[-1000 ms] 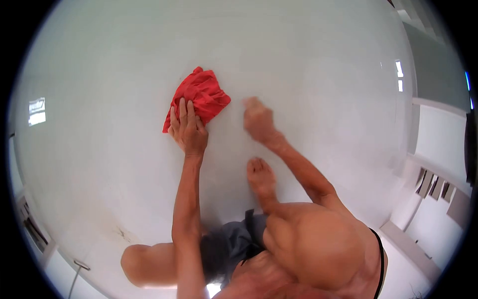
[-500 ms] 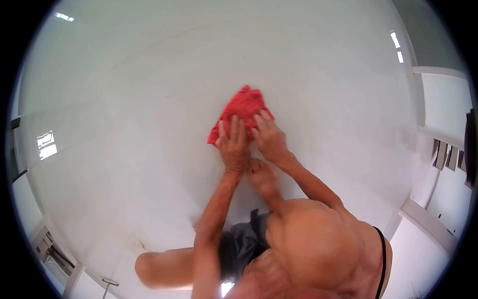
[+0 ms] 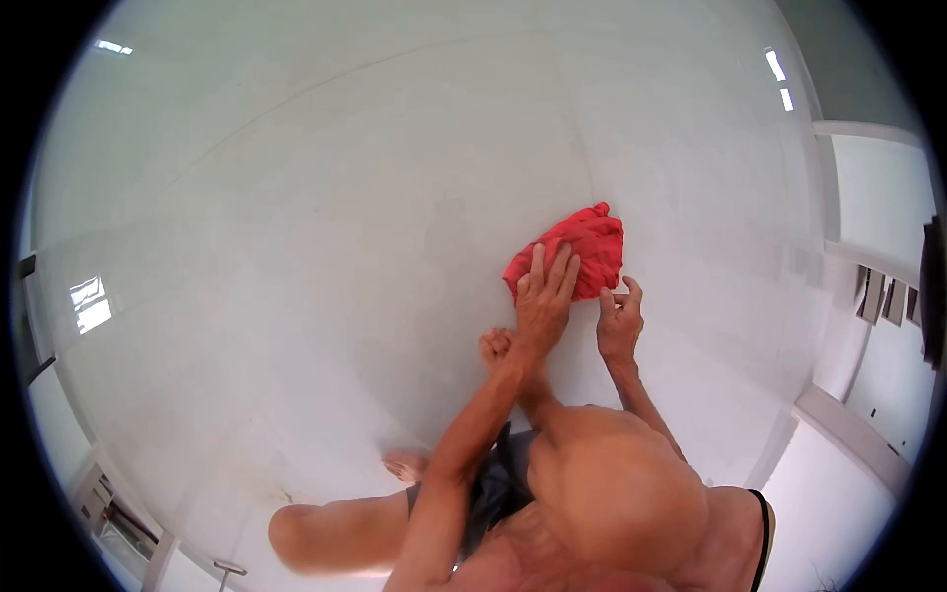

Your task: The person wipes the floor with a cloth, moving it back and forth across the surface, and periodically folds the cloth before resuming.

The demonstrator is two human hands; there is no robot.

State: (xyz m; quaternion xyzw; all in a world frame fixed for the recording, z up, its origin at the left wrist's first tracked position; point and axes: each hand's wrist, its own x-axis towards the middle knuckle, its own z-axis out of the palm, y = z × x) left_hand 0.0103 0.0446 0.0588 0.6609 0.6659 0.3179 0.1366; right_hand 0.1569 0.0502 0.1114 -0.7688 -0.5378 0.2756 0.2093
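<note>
A crumpled red cloth (image 3: 598, 251) lies on the pale, glossy floor (image 3: 326, 257). My left hand (image 3: 545, 301) rests flat on its left part, fingers stretched out over the fabric. At the cloth's lower right corner is my right hand (image 3: 619, 326), its fingers bent and the thumb apart from the index finger, with the fingertips right at the edge of the fabric. The right palm stays off the cloth.
My bare foot (image 3: 495, 343) is just below my left wrist, and my other foot (image 3: 404, 466) shows further left. Faint lines cross the floor. A brownish mark (image 3: 286, 493) lies near my knee (image 3: 296, 538). White framed structures (image 3: 858, 434) border the right side.
The red cloth and both hands have moved to the right across the floor. My right hand has come off the cloth's top to its lower right corner, fingers now bent.
</note>
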